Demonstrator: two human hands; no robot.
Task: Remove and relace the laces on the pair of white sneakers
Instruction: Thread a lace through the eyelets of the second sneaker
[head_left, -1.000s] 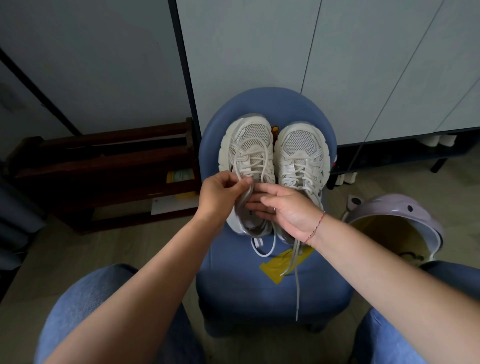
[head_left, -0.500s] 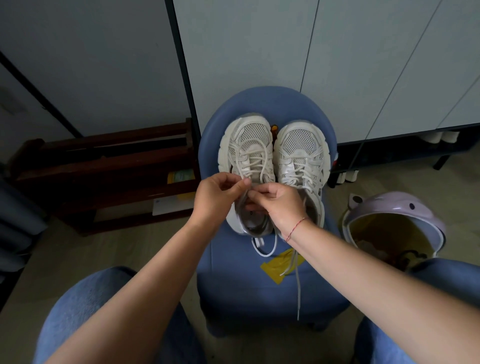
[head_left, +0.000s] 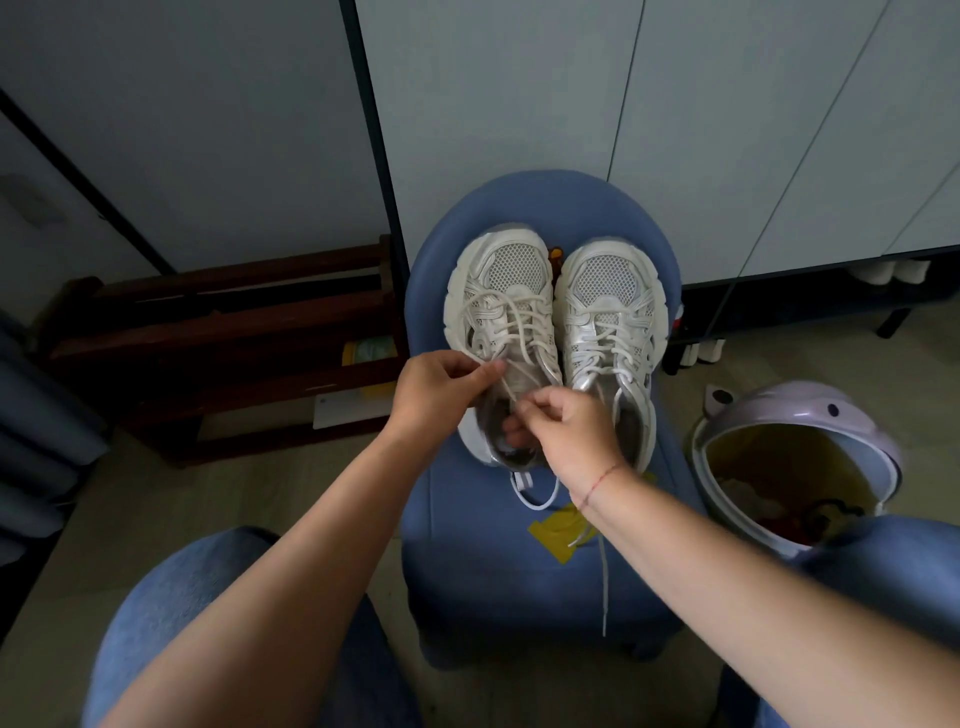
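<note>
head view: sneakers on a blue stool before pale doors, rack left, bin right; left hand and right hand each pinch a lace.

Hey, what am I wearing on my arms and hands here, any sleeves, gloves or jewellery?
No sleeves or gloves show; both forearms are bare. A thin red string bracelet circles the wrist of the right hand. The left hand and its wrist wear nothing visible.
</note>
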